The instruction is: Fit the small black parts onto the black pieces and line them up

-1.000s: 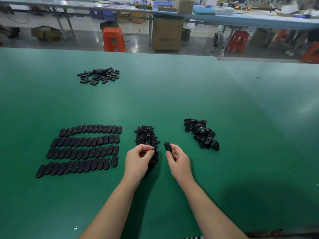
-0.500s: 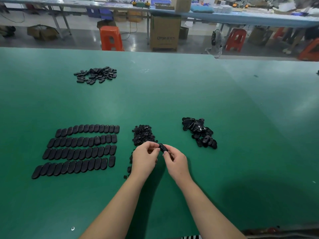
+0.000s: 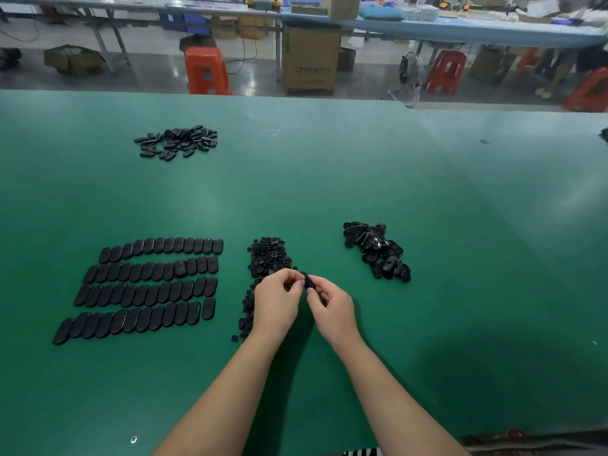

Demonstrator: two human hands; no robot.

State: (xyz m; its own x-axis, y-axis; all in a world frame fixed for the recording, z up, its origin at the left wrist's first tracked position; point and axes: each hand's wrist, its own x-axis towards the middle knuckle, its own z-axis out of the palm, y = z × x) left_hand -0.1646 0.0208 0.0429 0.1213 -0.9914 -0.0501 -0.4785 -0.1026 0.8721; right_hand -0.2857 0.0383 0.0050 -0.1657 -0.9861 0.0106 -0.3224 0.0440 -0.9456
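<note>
Green table [image 3: 362,179]; orange stool [image 3: 206,70] behind.

My left hand [image 3: 278,302] covers the near end of the heap of small black round parts [image 3: 268,258], so whatever its fingertips pinch is hidden. The black oval plastic piece [image 3: 308,280] barely peeks out between fingers.

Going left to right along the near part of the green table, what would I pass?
Four rows of lined-up black pieces → pile of small black parts → heap of loose black pieces.
</note>
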